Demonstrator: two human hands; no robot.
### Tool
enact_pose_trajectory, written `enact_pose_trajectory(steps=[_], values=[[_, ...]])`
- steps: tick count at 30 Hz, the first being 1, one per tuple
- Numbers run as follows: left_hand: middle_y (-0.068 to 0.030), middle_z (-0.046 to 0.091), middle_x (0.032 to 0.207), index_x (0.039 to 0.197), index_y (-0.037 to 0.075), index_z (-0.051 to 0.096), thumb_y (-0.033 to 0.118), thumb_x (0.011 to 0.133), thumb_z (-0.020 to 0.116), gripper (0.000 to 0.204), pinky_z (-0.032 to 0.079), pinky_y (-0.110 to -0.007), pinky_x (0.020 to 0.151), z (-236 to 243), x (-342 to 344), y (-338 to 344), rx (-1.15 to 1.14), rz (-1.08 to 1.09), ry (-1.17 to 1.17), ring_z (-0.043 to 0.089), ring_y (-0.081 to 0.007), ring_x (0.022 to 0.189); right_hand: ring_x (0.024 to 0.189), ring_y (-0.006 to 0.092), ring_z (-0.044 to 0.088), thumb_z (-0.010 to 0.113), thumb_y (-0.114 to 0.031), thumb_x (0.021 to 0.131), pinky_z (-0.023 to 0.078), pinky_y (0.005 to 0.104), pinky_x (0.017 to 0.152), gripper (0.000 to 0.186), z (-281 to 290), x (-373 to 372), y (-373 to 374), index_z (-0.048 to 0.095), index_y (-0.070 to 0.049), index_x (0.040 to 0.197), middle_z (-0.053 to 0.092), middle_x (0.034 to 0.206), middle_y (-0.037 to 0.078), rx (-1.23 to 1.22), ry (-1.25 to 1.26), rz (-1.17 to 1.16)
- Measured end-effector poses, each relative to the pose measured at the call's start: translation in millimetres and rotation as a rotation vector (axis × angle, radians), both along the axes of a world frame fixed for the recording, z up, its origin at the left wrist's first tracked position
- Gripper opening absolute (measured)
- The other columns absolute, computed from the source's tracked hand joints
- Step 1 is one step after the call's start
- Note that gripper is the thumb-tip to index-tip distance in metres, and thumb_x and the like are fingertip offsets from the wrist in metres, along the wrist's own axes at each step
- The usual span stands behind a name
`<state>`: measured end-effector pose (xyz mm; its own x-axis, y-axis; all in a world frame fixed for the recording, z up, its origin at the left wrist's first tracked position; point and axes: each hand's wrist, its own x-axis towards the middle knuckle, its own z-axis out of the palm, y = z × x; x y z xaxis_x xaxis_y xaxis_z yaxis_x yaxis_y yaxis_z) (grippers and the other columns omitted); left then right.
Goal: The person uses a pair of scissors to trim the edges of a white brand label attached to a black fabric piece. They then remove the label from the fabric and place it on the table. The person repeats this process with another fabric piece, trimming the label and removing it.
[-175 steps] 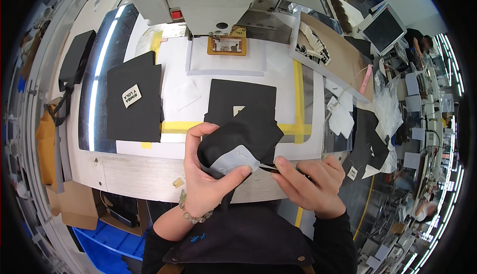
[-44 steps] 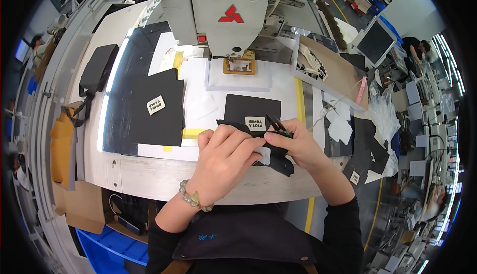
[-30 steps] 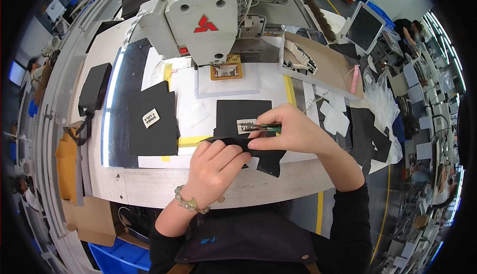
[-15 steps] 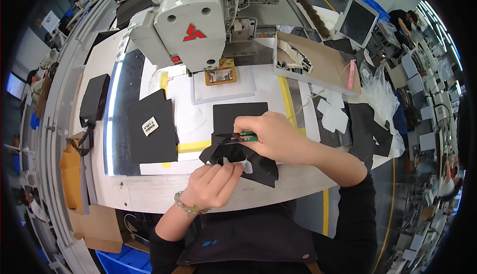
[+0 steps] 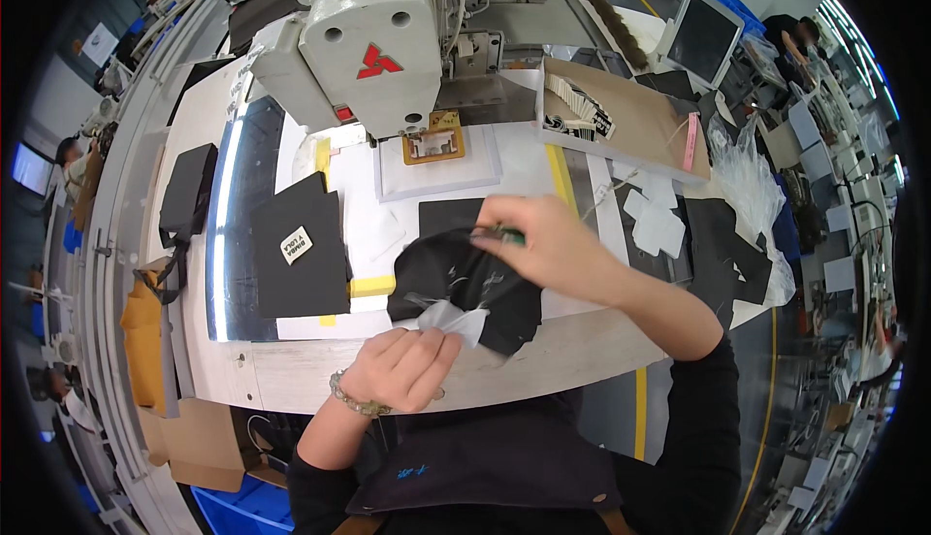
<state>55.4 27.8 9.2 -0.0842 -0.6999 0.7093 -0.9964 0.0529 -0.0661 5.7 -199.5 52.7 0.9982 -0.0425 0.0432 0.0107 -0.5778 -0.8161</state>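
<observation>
My left hand [image 5: 405, 365], a beaded bracelet at its wrist, is closed in a pinch on a crumpled white backing sheet [image 5: 464, 324]. The sheet lies against a black fabric piece [image 5: 417, 278] that is bent up above the table edge, with loose white threads on its face. My right hand [image 5: 538, 244] is closed at the fabric's upper edge, and the green handle of thread snips [image 5: 508, 235] shows in it. The blades are hidden now. Behind the fabric lies a flat black panel [image 5: 448, 215], partly covered.
A white sewing machine [image 5: 373, 45] stands at the back, above a clear plate [image 5: 436, 186]. To the left lies a black panel [image 5: 301, 288] bearing a cream label [image 5: 296, 244]. A cardboard tray [image 5: 645, 142] of labels, white scraps [image 5: 652, 225] and clear plastic [image 5: 747, 176] are to the right.
The black fabric has been turned up and spread, and more of the white sheet shows. My left hand has moved slightly down and left. My right hand has risen; the blades have gone from sight.
</observation>
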Motion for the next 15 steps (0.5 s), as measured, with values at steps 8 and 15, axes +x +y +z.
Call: enact_pose_trajectory(steps=[8,15], values=[[-0.0052,0.058,0.077,0.091,-0.001,0.067,0.008,0.064,0.070,0.028,0.041,-0.024,0.052,-0.8,-17.2,7.5,0.000,-0.090,0.057,0.053,-0.0138,0.058,0.063,0.0124,0.044,0.064,-0.019,0.087,0.038,0.0273,0.059,0.024,0.1,4.9,-26.0,0.055,0.002,0.079,0.052,0.066,0.007,-0.025,-0.055,-0.172],[-0.0022,0.064,0.076,0.078,0.005,0.067,0.001,0.069,0.067,0.010,0.041,-0.025,0.047,-3.7,-6.7,18.8,0.139,0.205,0.463,0.055,-0.0117,0.054,0.059,0.0143,0.043,0.066,-0.019,0.085,0.040,0.0272,0.059,0.023,26.6,4.3,-60.6,0.058,0.002,0.087,0.054,0.066,0.008,-0.065,-0.262,-0.179]])
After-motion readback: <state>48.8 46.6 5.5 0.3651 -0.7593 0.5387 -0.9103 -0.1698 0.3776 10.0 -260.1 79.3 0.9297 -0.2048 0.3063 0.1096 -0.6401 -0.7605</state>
